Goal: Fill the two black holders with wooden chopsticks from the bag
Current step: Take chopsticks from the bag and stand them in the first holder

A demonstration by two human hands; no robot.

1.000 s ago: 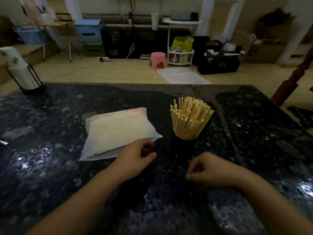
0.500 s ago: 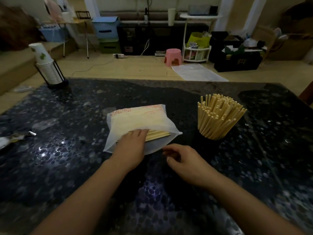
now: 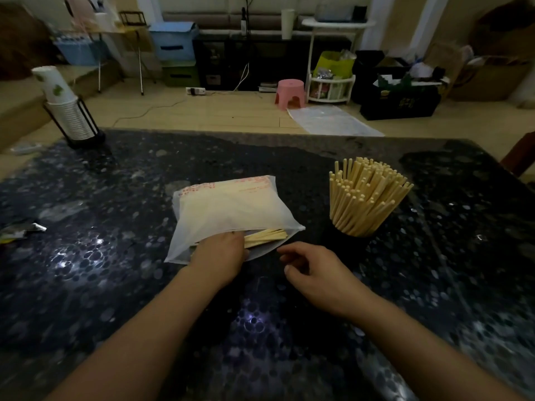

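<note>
The left hand (image 3: 221, 250) was in the mouth of the white bag (image 3: 228, 212), with its fingers hidden inside, so how they lay could not be told. Some loose chopsticks (image 3: 265, 235) poked out of the bag just right of those fingers. The right hand (image 3: 315, 273) was above the dark table (image 3: 115, 285) with fingers loosely curled and apart, holding nothing. A black holder (image 3: 346, 241) full of chopsticks (image 3: 366, 195) stood past the right fingers
</note>
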